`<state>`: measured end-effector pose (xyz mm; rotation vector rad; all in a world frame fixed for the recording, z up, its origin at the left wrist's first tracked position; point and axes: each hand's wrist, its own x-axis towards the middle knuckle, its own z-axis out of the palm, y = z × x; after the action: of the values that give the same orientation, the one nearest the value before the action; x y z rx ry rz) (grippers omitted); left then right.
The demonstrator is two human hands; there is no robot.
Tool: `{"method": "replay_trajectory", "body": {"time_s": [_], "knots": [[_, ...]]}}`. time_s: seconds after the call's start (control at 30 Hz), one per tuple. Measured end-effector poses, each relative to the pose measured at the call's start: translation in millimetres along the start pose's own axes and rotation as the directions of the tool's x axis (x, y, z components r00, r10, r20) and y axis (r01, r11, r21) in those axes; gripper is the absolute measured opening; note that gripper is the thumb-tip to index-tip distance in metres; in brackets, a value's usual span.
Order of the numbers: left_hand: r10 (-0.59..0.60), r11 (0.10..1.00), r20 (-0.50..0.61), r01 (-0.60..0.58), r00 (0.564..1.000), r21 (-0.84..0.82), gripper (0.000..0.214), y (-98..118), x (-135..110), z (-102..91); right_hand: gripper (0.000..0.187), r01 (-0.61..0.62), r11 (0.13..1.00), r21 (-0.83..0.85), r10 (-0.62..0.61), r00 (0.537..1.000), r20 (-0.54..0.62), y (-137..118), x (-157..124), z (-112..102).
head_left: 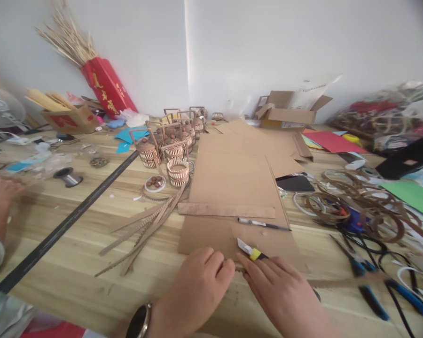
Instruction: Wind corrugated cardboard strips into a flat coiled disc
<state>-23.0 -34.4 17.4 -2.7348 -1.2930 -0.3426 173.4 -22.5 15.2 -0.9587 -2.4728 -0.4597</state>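
Observation:
My left hand (206, 284), with a watch on the wrist, is closed, its fingertips pinching a thin brown toothed strip (239, 269). My right hand (282, 293) pinches the same strip close by, and a blurred length of it runs out to the right. A utility knife (254, 254) with a yellow section crosses under the right fingers, blade pointing up-left; whether that hand grips it or it lies beneath is hidden. Just beyond my hands are a cardboard sheet (229, 180), a flat cardboard strip (227, 210) and a black pen (262, 224).
Small woven baskets (178, 173) stand behind several loose strips (141, 234). Pliers (359, 272) and coiled brown strips (384, 220) crowd the right. A black line (74, 216) crosses the table at left, where another person's hand (0, 202) rests beyond a wire spool (68, 177).

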Motion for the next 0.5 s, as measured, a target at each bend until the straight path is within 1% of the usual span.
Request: {"method": "replay_trajectory", "body": {"time_s": [0.07, 0.17, 0.2, 0.33, 0.4, 0.43, 0.47, 0.5], "knots": [[-0.046, 0.999, -0.013, 0.047, 0.999, 0.013, 0.019, 3.4, -0.6, 2.4, 0.035, -0.038, 0.997, -0.061, 0.038, 0.999, -0.002, -3.1, 1.6, 3.5], [-0.107, 0.994, 0.032, 0.107, 0.994, -0.011, 0.027, 5.3, -5.9, 7.3, 0.038, -0.097, 0.986, -0.139, 0.099, 0.995, 0.009, 5.8, -6.0, 6.3], [-0.126, 0.992, 0.048, 0.127, 0.991, -0.019, 0.026, 5.5, -8.3, 9.0, 0.039, -0.118, 0.980, -0.157, 0.124, 0.992, 0.024, 10.9, -10.5, 6.7], [-0.201, 0.978, 0.106, 0.206, 0.974, -0.040, 0.008, 0.3, -17.0, 11.8, 0.041, -0.196, 0.955, -0.223, 0.219, 0.972, 0.087, 37.5, -32.4, 3.8], [-0.211, 0.969, 0.140, 0.226, 0.967, -0.100, 0.009, -11.4, -18.7, 9.3, 0.044, -0.207, 0.949, -0.238, 0.231, 0.970, 0.076, 53.3, -41.1, 0.1], [-0.228, 0.959, 0.154, 0.249, 0.962, -0.136, 0.009, -21.1, -18.5, 7.4, 0.046, -0.214, 0.944, -0.251, 0.237, 0.969, 0.067, 61.6, -44.1, -1.7], [-0.262, 0.944, 0.145, 0.285, 0.954, -0.169, 0.010, -33.2, -17.6, 5.5, 0.046, -0.225, 0.936, -0.272, 0.250, 0.966, 0.061, 69.9, -46.1, -3.0], [-0.335, 0.918, 0.131, 0.354, 0.933, -0.178, 0.009, -47.4, -16.0, 4.1, 0.047, -0.241, 0.923, -0.300, 0.267, 0.962, 0.049, 78.2, -47.1, -3.6]]}}
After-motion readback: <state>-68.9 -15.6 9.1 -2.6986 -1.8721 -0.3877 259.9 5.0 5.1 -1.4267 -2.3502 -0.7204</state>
